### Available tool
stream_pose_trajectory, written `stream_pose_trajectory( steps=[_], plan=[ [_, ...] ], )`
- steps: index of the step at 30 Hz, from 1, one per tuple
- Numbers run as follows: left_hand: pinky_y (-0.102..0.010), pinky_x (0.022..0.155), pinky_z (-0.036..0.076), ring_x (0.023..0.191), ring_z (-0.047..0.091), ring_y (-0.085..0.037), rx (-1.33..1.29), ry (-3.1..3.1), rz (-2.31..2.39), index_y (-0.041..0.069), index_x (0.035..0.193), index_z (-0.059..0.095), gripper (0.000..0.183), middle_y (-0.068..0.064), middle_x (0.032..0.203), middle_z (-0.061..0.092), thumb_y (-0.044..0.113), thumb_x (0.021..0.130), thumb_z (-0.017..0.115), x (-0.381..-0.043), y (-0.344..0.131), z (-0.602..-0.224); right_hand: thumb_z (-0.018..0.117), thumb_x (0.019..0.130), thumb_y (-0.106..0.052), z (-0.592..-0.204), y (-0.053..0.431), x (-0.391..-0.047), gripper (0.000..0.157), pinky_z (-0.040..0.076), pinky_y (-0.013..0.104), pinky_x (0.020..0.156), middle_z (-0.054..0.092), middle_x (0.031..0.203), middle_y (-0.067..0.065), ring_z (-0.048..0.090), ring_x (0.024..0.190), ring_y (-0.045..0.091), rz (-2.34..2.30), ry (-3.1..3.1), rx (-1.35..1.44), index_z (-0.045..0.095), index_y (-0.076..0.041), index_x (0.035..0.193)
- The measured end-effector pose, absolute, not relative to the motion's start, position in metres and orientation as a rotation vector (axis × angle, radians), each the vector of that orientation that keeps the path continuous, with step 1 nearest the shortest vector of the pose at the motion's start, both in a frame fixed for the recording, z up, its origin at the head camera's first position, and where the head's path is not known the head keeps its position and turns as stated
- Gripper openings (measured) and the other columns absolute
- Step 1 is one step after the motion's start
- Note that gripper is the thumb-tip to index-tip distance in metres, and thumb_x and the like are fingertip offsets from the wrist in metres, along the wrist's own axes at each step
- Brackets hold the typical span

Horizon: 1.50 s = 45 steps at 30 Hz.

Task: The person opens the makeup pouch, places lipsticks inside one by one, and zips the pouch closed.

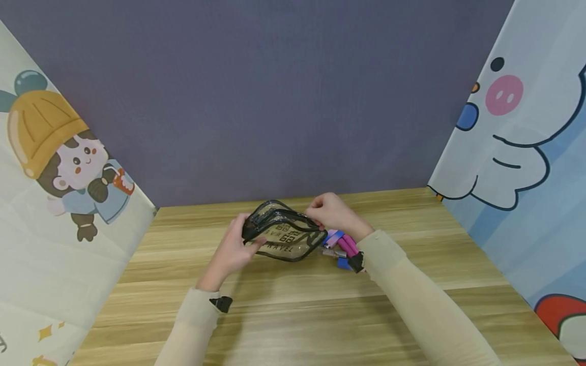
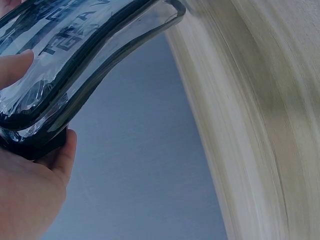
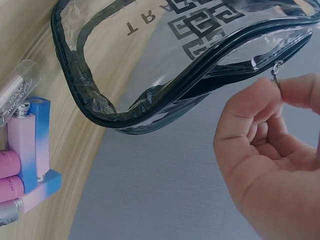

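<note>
A clear toiletry pouch (image 1: 293,249) with black piping and "TRAVEL" lettering is held up over the wooden table. My left hand (image 1: 235,249) grips its left end, thumb on the near face and fingers behind. In the left wrist view that thumb (image 2: 15,67) lies against the clear plastic. At the pouch's right end, my right hand (image 1: 334,213) pinches the small metal zipper pull (image 3: 276,74) between thumb and forefinger. The black zipper edge (image 3: 215,62) runs along the pouch beside these fingers.
Beside the right forearm lies a group of small cosmetics on the table (image 1: 302,325): pink-and-blue tubes (image 3: 22,150), magenta tubes (image 1: 349,245) and a clear-capped tube (image 3: 17,92). A grey wall (image 1: 293,101) rises behind, with printed cartoon panels at both sides.
</note>
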State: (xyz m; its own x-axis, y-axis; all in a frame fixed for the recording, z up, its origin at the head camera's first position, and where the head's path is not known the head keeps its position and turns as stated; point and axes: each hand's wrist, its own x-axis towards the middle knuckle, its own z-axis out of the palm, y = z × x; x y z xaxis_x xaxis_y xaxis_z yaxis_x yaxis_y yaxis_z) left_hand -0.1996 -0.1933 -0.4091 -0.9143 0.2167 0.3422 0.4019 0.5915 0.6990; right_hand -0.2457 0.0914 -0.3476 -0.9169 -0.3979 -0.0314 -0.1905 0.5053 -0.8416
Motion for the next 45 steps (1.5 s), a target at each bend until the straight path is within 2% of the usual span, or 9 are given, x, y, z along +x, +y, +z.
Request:
stream_pose_trajectory(
  steps=[8, 17, 22, 27, 34, 39, 45],
  plan=[
    [-0.060, 0.102, 0.046, 0.116, 0.054, -0.034, -0.507, -2.602, -1.223, 0.010, 0.132, 0.052, 0.054, -0.013, 0.124, 0.056, 0.022, 0.088, 0.080, -0.198, -0.196, -0.409, 0.054, 0.096, -0.013, -0.351, 0.093, -0.247, 0.020, 0.052, 0.031, 0.062, 0.056, 0.066, 0.006, 0.060, 0.066, 0.032, -1.371, 2.537, -0.484, 0.068, -0.001, 0.090],
    [-0.060, 0.102, 0.046, 0.115, 0.055, -0.033, -0.504, -2.602, -1.236, 0.010, 0.132, 0.052, 0.054, -0.012, 0.122, 0.057, 0.020, 0.088, 0.080, -0.197, -0.198, -0.409, 0.056, 0.097, -0.016, -0.355, 0.094, -0.249, 0.020, 0.055, 0.036, 0.064, 0.059, 0.069, 0.009, 0.061, 0.065, 0.028, -1.356, 2.541, -0.476, 0.068, -0.001, 0.091],
    [-0.060, 0.101, 0.045, 0.113, 0.055, -0.033, -0.489, -2.597, -1.222, 0.011, 0.131, 0.052, 0.053, -0.012, 0.120, 0.058, 0.019, 0.087, 0.080, -0.196, -0.199, -0.410, 0.055, 0.097, -0.016, -0.357, 0.096, -0.249, 0.022, 0.054, 0.035, 0.062, 0.057, 0.068, 0.008, 0.057, 0.061, 0.022, -1.367, 2.530, -0.472, 0.068, -0.001, 0.091],
    [-0.059, 0.101, 0.046, 0.112, 0.056, -0.034, -0.489, -2.595, -1.218, 0.010, 0.128, 0.053, 0.051, -0.012, 0.118, 0.058, 0.019, 0.086, 0.081, -0.197, -0.200, -0.410, 0.055, 0.098, -0.017, -0.358, 0.096, -0.248, 0.023, 0.052, 0.031, 0.060, 0.056, 0.068, 0.008, 0.054, 0.060, 0.019, -1.375, 2.525, -0.473, 0.066, 0.000, 0.087],
    [-0.056, 0.100, 0.047, 0.109, 0.058, -0.031, -0.511, -2.576, -1.223, 0.011, 0.126, 0.054, 0.049, -0.010, 0.115, 0.060, 0.017, 0.086, 0.081, -0.199, -0.203, -0.413, 0.055, 0.097, -0.016, -0.358, 0.097, -0.247, 0.022, 0.052, 0.031, 0.059, 0.057, 0.067, 0.008, 0.057, 0.060, 0.021, -1.369, 2.535, -0.480, 0.065, -0.001, 0.084],
    [-0.056, 0.099, 0.047, 0.108, 0.058, -0.031, -0.515, -2.574, -1.215, 0.011, 0.126, 0.054, 0.049, -0.009, 0.114, 0.061, 0.016, 0.085, 0.082, -0.199, -0.205, -0.413, 0.055, 0.098, -0.018, -0.360, 0.098, -0.247, 0.028, 0.051, 0.032, 0.060, 0.056, 0.064, 0.006, 0.055, 0.056, 0.018, -1.363, 2.538, -0.476, 0.060, -0.004, 0.074],
    [-0.056, 0.100, 0.047, 0.108, 0.058, -0.031, -0.512, -2.579, -1.214, 0.010, 0.125, 0.054, 0.048, -0.010, 0.114, 0.061, 0.015, 0.086, 0.081, -0.199, -0.206, -0.413, 0.056, 0.098, -0.018, -0.362, 0.098, -0.247, 0.026, 0.054, 0.032, 0.063, 0.059, 0.067, 0.010, 0.061, 0.062, 0.027, -1.351, 2.549, -0.467, 0.063, -0.002, 0.079]
  ],
)
